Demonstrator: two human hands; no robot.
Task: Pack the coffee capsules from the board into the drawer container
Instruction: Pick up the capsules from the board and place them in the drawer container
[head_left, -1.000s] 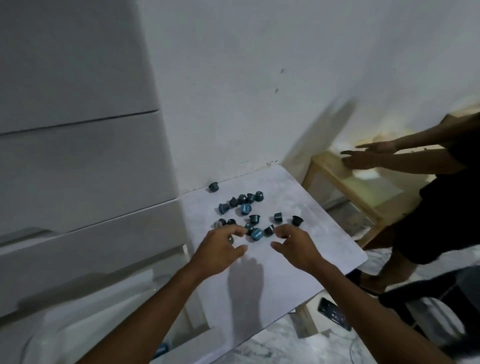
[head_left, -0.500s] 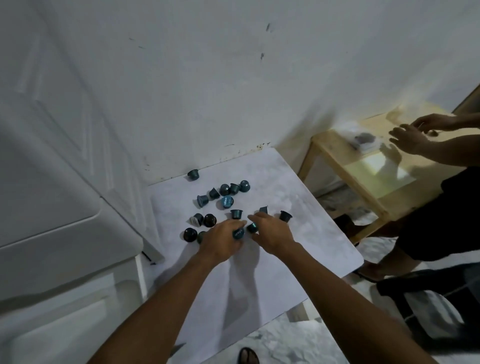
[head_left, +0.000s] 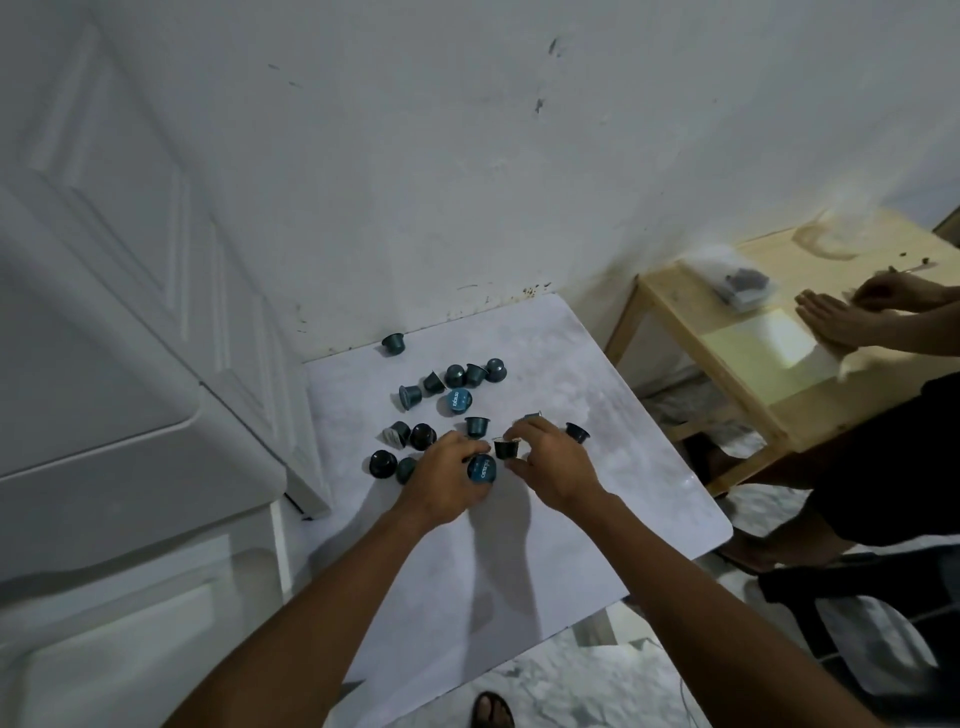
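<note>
Capsules (head_left: 460, 401): scattered mid-frame on desk (head_left: 597, 519).
Left hand (head_left: 449, 480): curls round blue-topped capsule (head_left: 482, 469).
Right hand (head_left: 558, 462): pinches dark capsule (head_left: 506, 448).
Handling: light, stiff, smooth; likely pinch the sides.

A: Room?
B: White plaster wall (head_left: 467, 156), scuffed, stains along the base. Pale wooden table (head_left: 769, 374) at right, by it.
A: Floor?
B: Marbled grey-white tile (head_left: 571, 691), probably. Dim light; bright patch on the table top.
</note>
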